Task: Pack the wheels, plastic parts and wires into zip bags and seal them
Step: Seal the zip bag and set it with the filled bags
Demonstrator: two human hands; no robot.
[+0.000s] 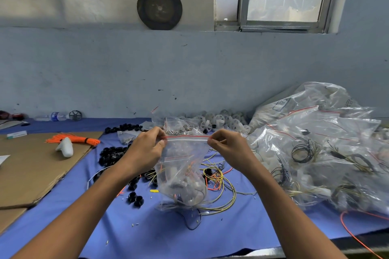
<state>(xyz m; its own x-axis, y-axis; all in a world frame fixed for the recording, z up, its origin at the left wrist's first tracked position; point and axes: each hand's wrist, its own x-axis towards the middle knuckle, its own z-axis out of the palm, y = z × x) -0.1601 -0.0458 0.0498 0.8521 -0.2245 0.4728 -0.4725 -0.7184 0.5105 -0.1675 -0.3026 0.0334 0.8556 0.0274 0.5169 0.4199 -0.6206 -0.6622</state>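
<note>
A clear zip bag (182, 172) with a red seal line hangs upright over the blue table (168, 233). It holds white plastic parts, a dark piece and thin wires. My left hand (145, 151) pinches the left end of the zip strip. At the strip's right end, my right hand (229, 149) pinches it too, so the strip is stretched level between them. Loose yellow and orange wires (219, 178) lie under and right of the bag. Black wheels (111, 153) lie scattered to the left. White wheels (219, 121) are piled at the back.
A heap of filled zip bags (320, 153) covers the right side. Cardboard (31, 166) lies at left with an orange wire bundle (73, 140) and a white plastic part (65, 147). A water bottle (53, 116) lies by the wall. A dark disc (159, 7) leans on the ledge.
</note>
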